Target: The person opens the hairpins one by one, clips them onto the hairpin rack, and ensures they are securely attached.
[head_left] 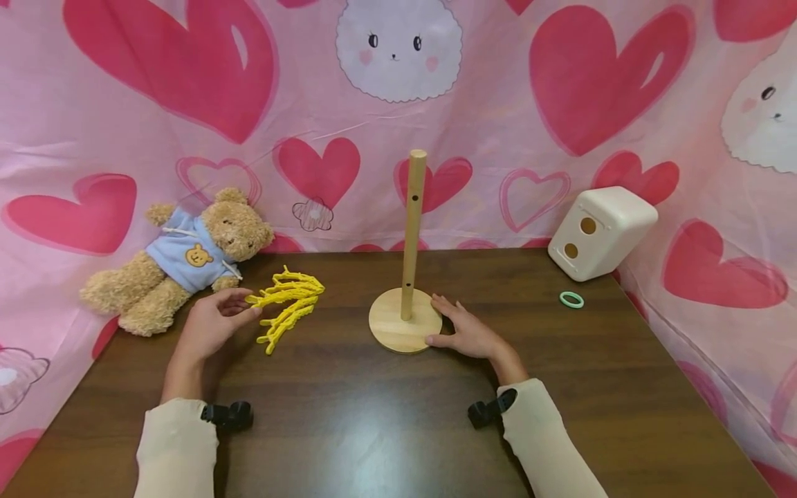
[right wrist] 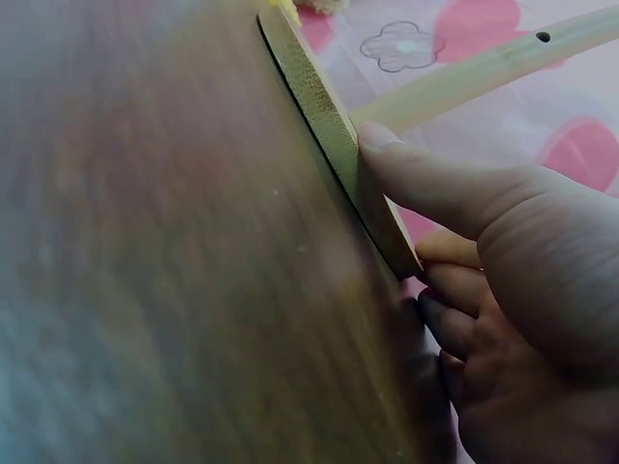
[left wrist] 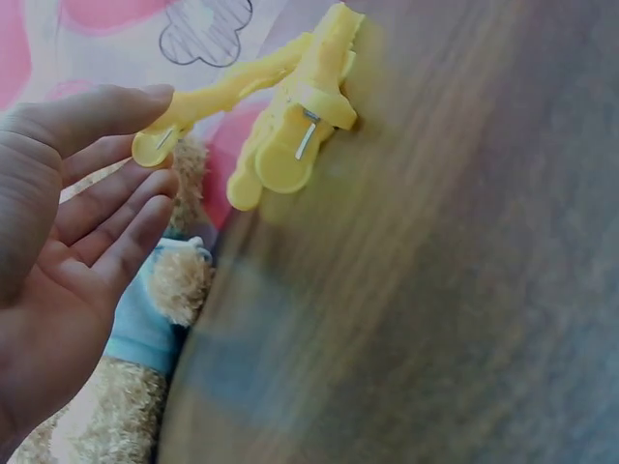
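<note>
My left hand (head_left: 214, 321) pinches the end of a yellow branch piece (left wrist: 208, 97) between thumb and fingers. Several such branches (head_left: 289, 321) fan out on the table, their tips toward my left hand. In the left wrist view, a thin metal pin shows at a rounded yellow end. A wooden stand has a round base (head_left: 398, 337) and an upright post (head_left: 414, 228) with two dark holes. My right hand (head_left: 470, 334) holds the base at its right edge, the thumb (right wrist: 426, 174) on the rim near the post and the other fingers curled along the edge.
A teddy bear (head_left: 187, 252) in a blue hoodie leans at the back left. At the back right stands a white box (head_left: 613, 232) with two round holes, and a mint-green ring (head_left: 571, 299) lies before it. Pink heart-printed cloth (head_left: 386, 124) hangs behind the brown table (head_left: 361, 408).
</note>
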`<act>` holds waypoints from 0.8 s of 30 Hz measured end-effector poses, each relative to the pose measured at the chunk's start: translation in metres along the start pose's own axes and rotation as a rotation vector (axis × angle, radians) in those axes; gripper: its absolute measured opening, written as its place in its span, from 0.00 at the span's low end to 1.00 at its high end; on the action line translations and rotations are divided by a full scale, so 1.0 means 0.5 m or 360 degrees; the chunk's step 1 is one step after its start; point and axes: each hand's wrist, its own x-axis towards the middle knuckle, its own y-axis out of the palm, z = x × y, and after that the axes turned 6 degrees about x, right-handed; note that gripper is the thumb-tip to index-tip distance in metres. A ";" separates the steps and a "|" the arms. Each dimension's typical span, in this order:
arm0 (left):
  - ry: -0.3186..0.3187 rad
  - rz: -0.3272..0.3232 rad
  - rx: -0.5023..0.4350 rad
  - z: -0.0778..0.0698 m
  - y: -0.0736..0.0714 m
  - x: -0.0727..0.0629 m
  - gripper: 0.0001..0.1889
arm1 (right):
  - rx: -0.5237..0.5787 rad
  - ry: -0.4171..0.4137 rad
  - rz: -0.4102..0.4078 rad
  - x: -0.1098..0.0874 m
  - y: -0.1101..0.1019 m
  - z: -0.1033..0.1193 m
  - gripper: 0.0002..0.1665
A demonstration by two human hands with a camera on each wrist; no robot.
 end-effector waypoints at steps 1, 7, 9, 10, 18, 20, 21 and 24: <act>-0.0006 -0.0021 0.0003 -0.002 -0.001 -0.001 0.27 | 0.0000 -0.0002 -0.0001 0.000 0.001 0.000 0.52; 0.0011 -0.0126 -0.0124 -0.015 -0.005 -0.003 0.26 | -0.0003 -0.0009 -0.0026 0.000 0.006 -0.005 0.52; 0.0046 -0.0138 -0.0200 -0.021 -0.001 -0.001 0.24 | -0.0004 -0.0013 -0.0037 0.000 0.008 -0.006 0.51; 0.0062 -0.0144 -0.0230 -0.024 0.001 -0.001 0.24 | -0.0004 -0.0016 -0.0042 0.000 0.008 -0.006 0.51; 0.0066 -0.0065 -0.0325 -0.062 0.030 0.002 0.26 | 0.0015 -0.0030 -0.0039 -0.003 0.007 -0.004 0.51; 0.0073 -0.0050 -0.0350 -0.072 0.036 0.003 0.26 | 0.0024 -0.0026 -0.0038 -0.002 0.007 -0.003 0.51; 0.0076 -0.0051 -0.0358 -0.076 0.039 0.004 0.27 | 0.0024 -0.0021 -0.0037 -0.002 0.007 -0.002 0.51; 0.0092 -0.0073 -0.0399 -0.086 0.046 0.007 0.26 | 0.0021 -0.0007 -0.0036 -0.001 0.007 -0.002 0.51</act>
